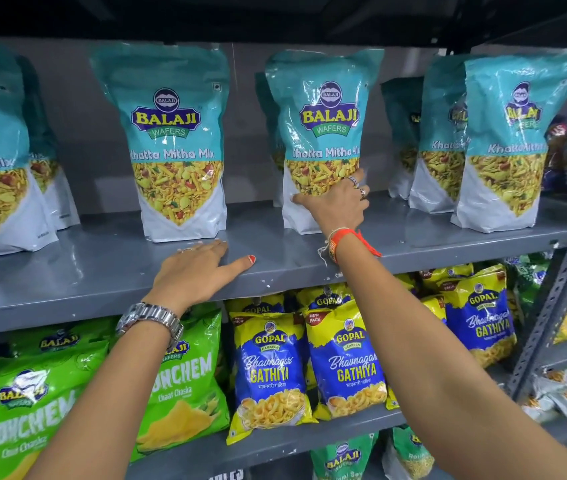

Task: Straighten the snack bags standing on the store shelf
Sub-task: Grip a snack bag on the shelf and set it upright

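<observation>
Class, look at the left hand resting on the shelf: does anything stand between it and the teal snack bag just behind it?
Nothing visible does. The left hand lies flat on the shelf, fingertips just before the teal snack bag, with only bare shelf between.

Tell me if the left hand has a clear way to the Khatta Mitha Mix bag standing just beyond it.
Probably yes. The left hand lies flat on the shelf, fingertips just short of the bag, with bare shelf between them.
</observation>
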`<state>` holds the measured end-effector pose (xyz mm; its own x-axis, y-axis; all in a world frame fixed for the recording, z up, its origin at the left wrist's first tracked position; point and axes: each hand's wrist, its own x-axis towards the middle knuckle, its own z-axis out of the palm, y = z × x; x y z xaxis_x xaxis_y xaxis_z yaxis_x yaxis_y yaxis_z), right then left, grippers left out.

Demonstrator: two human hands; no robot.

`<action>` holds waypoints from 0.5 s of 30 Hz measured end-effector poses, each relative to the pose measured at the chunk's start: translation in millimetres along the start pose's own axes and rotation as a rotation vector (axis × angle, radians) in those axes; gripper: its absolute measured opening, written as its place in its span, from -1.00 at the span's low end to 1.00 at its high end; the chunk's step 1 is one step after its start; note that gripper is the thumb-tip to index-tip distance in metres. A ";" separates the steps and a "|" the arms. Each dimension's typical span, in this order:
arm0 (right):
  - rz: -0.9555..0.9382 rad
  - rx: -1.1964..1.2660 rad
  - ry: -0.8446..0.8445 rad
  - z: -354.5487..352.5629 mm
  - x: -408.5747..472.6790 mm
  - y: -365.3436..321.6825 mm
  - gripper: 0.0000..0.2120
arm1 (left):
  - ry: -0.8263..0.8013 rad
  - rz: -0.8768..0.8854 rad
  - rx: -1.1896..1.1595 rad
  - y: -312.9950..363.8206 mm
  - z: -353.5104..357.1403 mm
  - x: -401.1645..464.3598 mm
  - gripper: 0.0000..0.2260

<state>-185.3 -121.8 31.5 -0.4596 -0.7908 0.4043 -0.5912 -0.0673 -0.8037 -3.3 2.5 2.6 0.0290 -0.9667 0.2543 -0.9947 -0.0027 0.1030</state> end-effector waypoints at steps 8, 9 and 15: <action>-0.030 0.042 -0.024 -29.0 -23.5 6.6 0.18 | -0.013 -0.010 -0.006 -3.3 1.7 2.3 -0.31; -0.033 0.050 -0.026 -32.5 -26.0 7.1 0.18 | -0.014 -0.011 -0.007 -3.3 1.6 2.3 -0.30; -0.046 0.055 -0.026 -49.7 -40.1 10.7 0.16 | -0.022 -0.018 -0.003 -2.3 1.3 1.7 -0.30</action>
<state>-206.1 -60.6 28.4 -0.4144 -0.8018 0.4306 -0.5736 -0.1372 -0.8076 -1.0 0.6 1.6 0.0442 -0.9719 0.2314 -0.9937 -0.0190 0.1101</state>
